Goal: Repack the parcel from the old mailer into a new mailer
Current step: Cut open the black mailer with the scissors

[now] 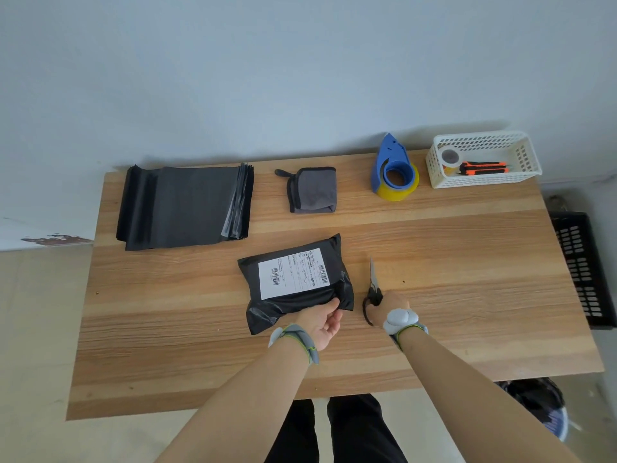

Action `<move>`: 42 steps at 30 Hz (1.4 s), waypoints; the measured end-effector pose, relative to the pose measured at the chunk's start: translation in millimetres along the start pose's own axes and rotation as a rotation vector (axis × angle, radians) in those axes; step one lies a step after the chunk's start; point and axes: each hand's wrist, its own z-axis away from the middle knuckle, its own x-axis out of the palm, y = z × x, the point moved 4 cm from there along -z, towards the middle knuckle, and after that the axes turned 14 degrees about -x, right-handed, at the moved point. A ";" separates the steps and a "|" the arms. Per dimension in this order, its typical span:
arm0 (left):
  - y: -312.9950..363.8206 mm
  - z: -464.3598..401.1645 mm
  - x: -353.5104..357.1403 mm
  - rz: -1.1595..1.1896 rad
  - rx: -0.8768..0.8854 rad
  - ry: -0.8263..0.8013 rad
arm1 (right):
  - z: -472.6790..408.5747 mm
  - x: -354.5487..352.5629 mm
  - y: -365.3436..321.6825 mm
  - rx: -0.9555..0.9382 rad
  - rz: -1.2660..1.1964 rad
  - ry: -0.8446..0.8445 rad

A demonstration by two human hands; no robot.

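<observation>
While idle, cutters (484, 168) inside basket (484, 160)

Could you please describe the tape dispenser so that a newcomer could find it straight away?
Look along the far edge of the table, toward the right. The tape dispenser stands between the grey cloth and the white basket. It alone is blue, holding a yellowish roll.

Table (467, 295): wood, light brown stripes.
Parcel (295, 282): black bag with a white label, in the middle.
Bag stack (187, 205): far left of the parcel.
Cloth (314, 190): gray, behind the parcel.
Tape holder (395, 168): blue, right of the cloth.
Basket (484, 158): white, far right corner.
Scissors (374, 289): just right of the parcel.
</observation>
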 end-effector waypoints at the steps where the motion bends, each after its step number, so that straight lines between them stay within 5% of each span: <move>1: 2.7 1.3 3.3 0.017 0.001 -0.017 | 0.9 4.6 1.4 0.002 -0.155 -0.024; 6: 15.3 6.6 16.9 0.065 0.023 -0.083 | 29.6 16.9 5.6 -0.022 -0.928 -0.049; 9: 18.4 6.7 19.9 0.060 0.051 -0.077 | 53.5 24.8 7.6 -0.055 -1.098 -0.177; 20: 19.8 -0.3 25.7 -0.014 0.134 0.029 | 83.2 52.3 -1.0 -0.081 -0.872 -0.381; 42: 11.8 -10.1 12.2 -0.184 0.191 0.125 | 69.6 68.8 -20.8 -0.039 -0.869 -0.265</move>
